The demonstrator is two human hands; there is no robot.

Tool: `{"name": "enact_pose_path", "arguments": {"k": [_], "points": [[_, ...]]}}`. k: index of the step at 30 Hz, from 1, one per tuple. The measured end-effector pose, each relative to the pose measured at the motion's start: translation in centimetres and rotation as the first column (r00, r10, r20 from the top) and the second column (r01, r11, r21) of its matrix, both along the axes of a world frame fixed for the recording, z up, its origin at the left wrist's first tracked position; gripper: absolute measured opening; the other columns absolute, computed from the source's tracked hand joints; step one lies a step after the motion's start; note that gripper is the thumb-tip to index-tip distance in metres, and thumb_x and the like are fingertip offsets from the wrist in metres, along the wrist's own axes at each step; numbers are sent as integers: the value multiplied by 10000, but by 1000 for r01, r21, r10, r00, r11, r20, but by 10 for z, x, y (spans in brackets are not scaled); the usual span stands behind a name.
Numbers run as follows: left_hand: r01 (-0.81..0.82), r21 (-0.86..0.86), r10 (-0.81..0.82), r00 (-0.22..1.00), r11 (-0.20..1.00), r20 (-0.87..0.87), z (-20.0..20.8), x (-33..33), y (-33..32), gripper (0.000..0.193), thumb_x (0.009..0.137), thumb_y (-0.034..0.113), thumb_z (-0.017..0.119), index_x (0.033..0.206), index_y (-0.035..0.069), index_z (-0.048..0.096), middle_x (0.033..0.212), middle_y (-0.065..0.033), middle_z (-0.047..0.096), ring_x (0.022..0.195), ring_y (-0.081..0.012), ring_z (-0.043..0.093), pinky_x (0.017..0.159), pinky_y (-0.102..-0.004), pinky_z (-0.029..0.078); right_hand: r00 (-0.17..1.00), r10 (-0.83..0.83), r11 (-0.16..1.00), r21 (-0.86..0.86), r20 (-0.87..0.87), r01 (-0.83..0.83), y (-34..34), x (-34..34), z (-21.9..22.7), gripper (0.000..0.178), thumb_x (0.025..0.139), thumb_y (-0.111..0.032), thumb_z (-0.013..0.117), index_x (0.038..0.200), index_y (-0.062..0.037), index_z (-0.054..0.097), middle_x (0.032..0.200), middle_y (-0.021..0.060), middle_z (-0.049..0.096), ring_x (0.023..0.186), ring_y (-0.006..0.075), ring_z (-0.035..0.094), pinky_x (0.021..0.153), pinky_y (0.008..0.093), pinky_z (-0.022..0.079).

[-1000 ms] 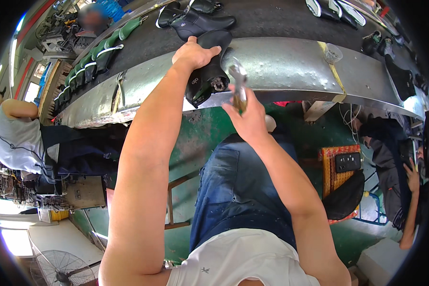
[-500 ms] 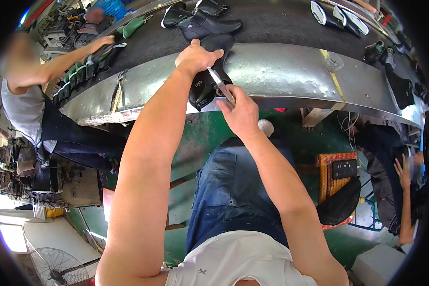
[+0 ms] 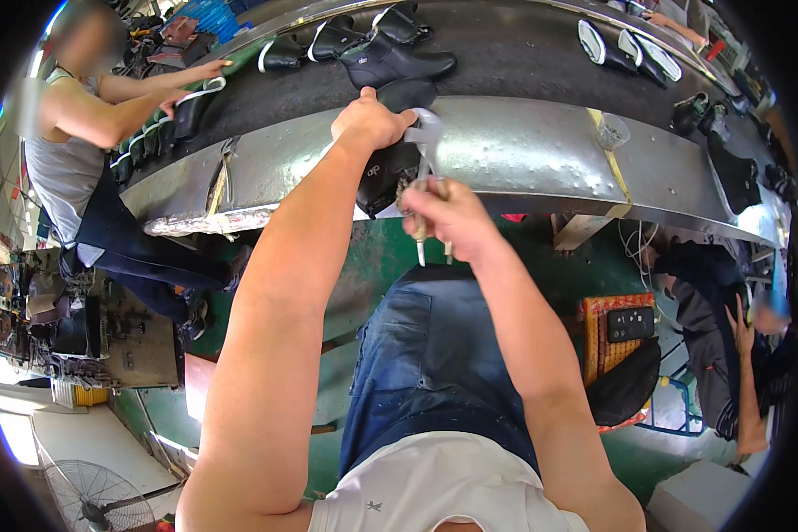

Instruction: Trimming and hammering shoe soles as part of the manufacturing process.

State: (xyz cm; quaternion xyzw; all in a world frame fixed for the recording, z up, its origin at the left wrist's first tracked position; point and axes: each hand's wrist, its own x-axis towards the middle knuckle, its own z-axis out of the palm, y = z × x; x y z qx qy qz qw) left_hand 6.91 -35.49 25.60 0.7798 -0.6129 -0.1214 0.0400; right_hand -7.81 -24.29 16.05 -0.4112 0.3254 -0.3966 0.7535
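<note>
My left hand [image 3: 370,121] is closed around a black ankle boot [image 3: 383,182], pressing it down on the metal front of the bench. Part of the boot's sole end [image 3: 406,92] shows beyond my fingers, and its opening faces toward me. In my right hand [image 3: 443,211] is a pair of silver metal pincers [image 3: 426,135], somewhat blurred. Their broad curved head lies against the boot beside my left thumb, and the handle ends stick out below my fist.
Another black boot [image 3: 397,60] lies just beyond, with several more behind. White-lined shoes [image 3: 652,55] and a clear cup [image 3: 612,131] are to the right. A co-worker [image 3: 80,160] handles shoes at the left; a second person [image 3: 727,328] is at the right. A stool [image 3: 598,350] stands below.
The pincers have turned in my right hand, their broad head now showing at the boot. My right hand has dropped slightly. The co-worker has leaned in, with both hands over the shoes.
</note>
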Motion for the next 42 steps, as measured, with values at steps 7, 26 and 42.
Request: {"name": "enact_pose_path", "arguments": {"k": [7,26,42], "points": [[103,-77,-108,992,992,-64,-1,14,18,928,829,618,688,1500,34,423,1409,-218,598,1313,-326,583,1086,-413,463,980,-196,974,119,22,192,65,-77,-39,224,1037,-252,621,1090,-56,525,1052,127,681,735,198,682,677,375,614],[905,-381,-982,180,187,-56,-133,19,265,614,787,256,793,1331,65,581,1529,-208,426,1475,-371,331,1176,-531,303,979,202,916,346,33,-201,177,-112,-135,686,896,-344,806,1388,24,503,1253,101,658,1112,174,647,960,327,534],[512,-259,-360,106,819,-927,-177,-13,253,963,704,168,841,1538,144,360,1675,-160,153,1570,-353,59,1244,-486,128,653,-288,919,-394,-701,-17,206,-108,-60,704,787,-388,865,1276,0,538,1145,205,686,1108,347,678,943,405,519]]}}
